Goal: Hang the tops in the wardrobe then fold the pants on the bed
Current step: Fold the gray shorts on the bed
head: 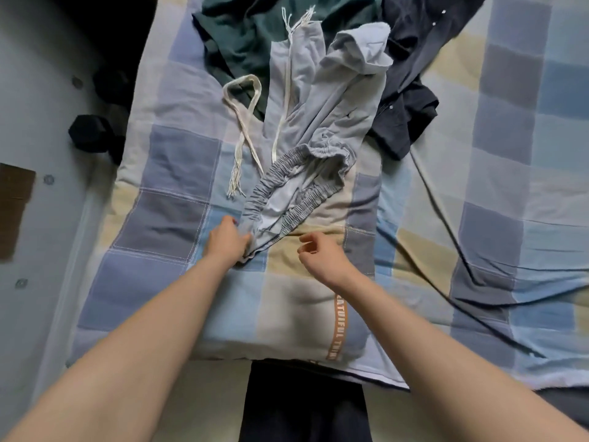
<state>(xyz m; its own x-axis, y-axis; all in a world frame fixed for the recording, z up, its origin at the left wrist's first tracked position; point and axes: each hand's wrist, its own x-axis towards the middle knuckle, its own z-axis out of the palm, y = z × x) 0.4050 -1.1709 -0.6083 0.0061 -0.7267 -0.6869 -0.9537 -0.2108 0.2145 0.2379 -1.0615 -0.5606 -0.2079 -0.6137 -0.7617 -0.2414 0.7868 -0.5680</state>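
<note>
Light grey sweatpants (322, 100) lie crumpled lengthwise on the checked bed (165, 167), their elastic waistband nearest me and a white drawstring trailing to the left. My left hand (228, 240) pinches the near left corner of the waistband. Just right of the waistband, my right hand (320, 253) hovers over the bedspread, fingers loosely curled, holding nothing. Behind the sweatpants lie a dark green garment (255, 30) and a dark navy garment (414, 84).
The bed's near edge runs across in front of my legs. A folded quilt with an orange lettered strip (339, 327) lies under my arms. Left of the bed, black dumbbells (92, 132) sit on the floor. A dark cable (452, 237) crosses the bedspread at right.
</note>
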